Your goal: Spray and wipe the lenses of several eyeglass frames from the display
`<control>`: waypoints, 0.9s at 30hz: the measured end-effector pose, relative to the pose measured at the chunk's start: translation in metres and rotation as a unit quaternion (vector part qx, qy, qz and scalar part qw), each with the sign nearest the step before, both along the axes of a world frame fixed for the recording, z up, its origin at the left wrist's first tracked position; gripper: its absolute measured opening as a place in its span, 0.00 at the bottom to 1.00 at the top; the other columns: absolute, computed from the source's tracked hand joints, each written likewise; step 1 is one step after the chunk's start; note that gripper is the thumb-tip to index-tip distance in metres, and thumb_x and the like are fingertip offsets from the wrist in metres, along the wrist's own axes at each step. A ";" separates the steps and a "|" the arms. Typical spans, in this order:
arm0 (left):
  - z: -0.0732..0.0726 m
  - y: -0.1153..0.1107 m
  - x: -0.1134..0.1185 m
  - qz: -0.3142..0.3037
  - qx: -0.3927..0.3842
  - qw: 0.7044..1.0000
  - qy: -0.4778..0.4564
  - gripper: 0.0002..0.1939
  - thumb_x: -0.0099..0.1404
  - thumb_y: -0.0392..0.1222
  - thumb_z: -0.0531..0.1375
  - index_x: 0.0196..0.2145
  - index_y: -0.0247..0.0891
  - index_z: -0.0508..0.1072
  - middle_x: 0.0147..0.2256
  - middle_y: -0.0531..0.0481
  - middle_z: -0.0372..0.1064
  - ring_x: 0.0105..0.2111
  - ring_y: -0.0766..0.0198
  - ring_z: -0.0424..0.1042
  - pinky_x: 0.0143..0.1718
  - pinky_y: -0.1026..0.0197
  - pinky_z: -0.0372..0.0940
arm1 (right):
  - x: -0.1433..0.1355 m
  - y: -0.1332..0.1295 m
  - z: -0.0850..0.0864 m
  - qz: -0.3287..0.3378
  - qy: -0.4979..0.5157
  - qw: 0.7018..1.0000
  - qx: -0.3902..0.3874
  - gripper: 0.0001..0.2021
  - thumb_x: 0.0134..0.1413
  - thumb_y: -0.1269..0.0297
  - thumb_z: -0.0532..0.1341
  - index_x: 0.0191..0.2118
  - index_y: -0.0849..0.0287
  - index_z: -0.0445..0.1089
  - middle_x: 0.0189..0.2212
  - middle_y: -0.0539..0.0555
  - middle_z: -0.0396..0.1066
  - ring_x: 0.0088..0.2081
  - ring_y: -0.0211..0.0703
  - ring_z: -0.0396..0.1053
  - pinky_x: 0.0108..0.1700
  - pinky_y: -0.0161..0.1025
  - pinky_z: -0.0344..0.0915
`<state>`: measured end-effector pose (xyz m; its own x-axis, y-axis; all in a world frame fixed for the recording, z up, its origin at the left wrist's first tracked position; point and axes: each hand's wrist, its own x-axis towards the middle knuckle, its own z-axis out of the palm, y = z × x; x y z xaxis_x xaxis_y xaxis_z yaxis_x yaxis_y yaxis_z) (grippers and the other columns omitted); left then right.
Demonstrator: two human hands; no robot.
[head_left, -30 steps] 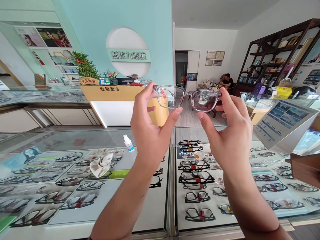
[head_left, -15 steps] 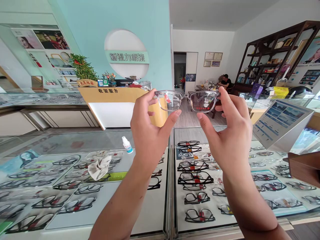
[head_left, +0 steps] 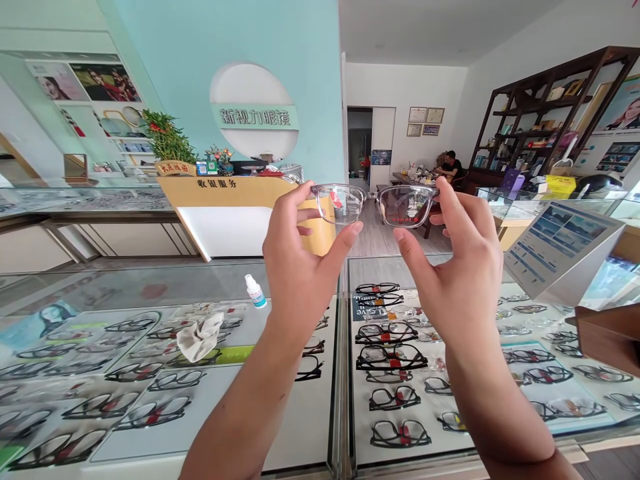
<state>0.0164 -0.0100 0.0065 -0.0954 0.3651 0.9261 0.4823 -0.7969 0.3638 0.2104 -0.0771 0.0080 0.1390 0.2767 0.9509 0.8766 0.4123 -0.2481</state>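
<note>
Closest, the left hand (head_left: 299, 261) and right hand (head_left: 459, 260) stand at the centre and right of centre of the frame, index fingers clamped at opposite hinge ends of the clear-framed eyeglasses (head_left: 371, 196), thumbs spread below; whether either thumb touches the lower rim cannot be told. The clear-framed eyeglasses sit just above the centre of the frame, between the hands, long axis running left to right and nearly level, neither hand nearer. Farther off, left of centre, is the cashier counter (head_left: 227, 230).
</note>
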 end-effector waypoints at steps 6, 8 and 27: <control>0.000 -0.003 0.000 -0.007 -0.001 1.000 0.000 0.33 0.72 0.54 0.73 0.69 0.53 0.70 0.66 0.42 0.76 0.52 0.52 0.83 0.54 0.45 0.79 | 0.001 0.000 0.000 0.011 0.003 1.000 -0.006 0.33 0.73 0.54 0.65 0.79 0.44 0.65 0.63 0.64 0.75 0.54 0.63 0.78 0.55 0.67 0.80; 0.000 -0.003 0.000 -0.007 -0.002 1.000 0.001 0.33 0.72 0.54 0.73 0.69 0.53 0.70 0.66 0.43 0.76 0.52 0.52 0.83 0.53 0.46 0.79 | 0.000 0.000 0.000 0.009 0.001 1.000 -0.004 0.33 0.72 0.54 0.65 0.79 0.44 0.65 0.63 0.64 0.76 0.54 0.63 0.78 0.55 0.66 0.80; -0.001 -0.004 0.001 0.002 0.023 1.000 -0.016 0.36 0.70 0.54 0.75 0.70 0.54 0.69 0.64 0.44 0.75 0.51 0.52 0.82 0.54 0.45 0.79 | 0.001 0.006 0.000 0.018 0.016 0.999 -0.037 0.34 0.69 0.56 0.66 0.78 0.47 0.67 0.61 0.63 0.76 0.53 0.61 0.79 0.57 0.67 0.80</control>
